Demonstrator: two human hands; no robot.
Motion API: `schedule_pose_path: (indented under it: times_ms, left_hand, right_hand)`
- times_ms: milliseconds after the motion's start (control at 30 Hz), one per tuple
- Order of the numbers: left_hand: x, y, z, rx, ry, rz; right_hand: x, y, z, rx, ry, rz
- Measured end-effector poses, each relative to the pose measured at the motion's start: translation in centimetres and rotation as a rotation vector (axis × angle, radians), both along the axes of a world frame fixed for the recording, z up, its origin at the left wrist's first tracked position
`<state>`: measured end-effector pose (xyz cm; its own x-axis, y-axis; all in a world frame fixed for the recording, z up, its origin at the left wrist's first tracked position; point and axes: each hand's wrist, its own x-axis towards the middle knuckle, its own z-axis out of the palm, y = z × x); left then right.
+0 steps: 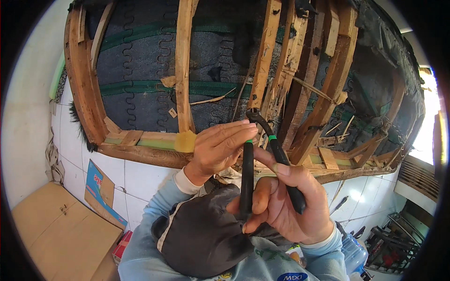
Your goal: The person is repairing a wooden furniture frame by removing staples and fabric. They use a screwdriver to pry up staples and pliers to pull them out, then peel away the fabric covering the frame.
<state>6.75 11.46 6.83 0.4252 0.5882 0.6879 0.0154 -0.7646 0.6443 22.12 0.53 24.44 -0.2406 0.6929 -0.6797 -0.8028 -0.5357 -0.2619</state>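
Observation:
A pair of pincers [281, 152] with black handles and green bands is in my right hand [295, 203]. Its handles stand spread apart, with my fingers and thumb around and between them. The metal head points away from me, over a splintered wooden rail [281, 79]. My left hand [218, 147] lies beside the head with its fingers stretched out, the fingertips at or just touching the jaws. Whether a nail sits in the jaws is too small to tell. Behind both hands is the bared wooden frame [185, 61] of a sofa or similar seat.
Wavy springs [127, 61] and green webbing straps [140, 87] cross the dark lining inside the frame. Cardboard [65, 229] lies at the lower left. Black fabric [201, 229] bulges below my hands. At lower right stand a blue water bottle [354, 253] and a dark metal rack [393, 243].

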Motion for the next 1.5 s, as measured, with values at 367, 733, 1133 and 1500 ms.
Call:
schedule_pose_path:
  times_ms: [367, 733, 1133, 1500]
  left_hand:
    - [0.0, 0.5, 0.7, -0.017, 0.028, -0.017]
    - [0.3, 0.5, 0.3, 0.029, 0.024, -0.043]
    - [-2.2, -0.9, -2.4, 0.152, 0.179, -0.211]
    - [2.7, 1.9, -2.5, -1.01, 0.084, -0.102]
  right_hand:
    - [-1.7, 0.7, 0.8, -0.107, -0.098, -0.117]
    - [-1.0, -1.2, -0.8, -0.009, -0.062, -0.123]
    - [-2.1, -8.5, -10.1, 0.256, -0.54, 0.151]
    - [-0.4, -15.0, -9.3, 0.389, -0.583, 0.26]
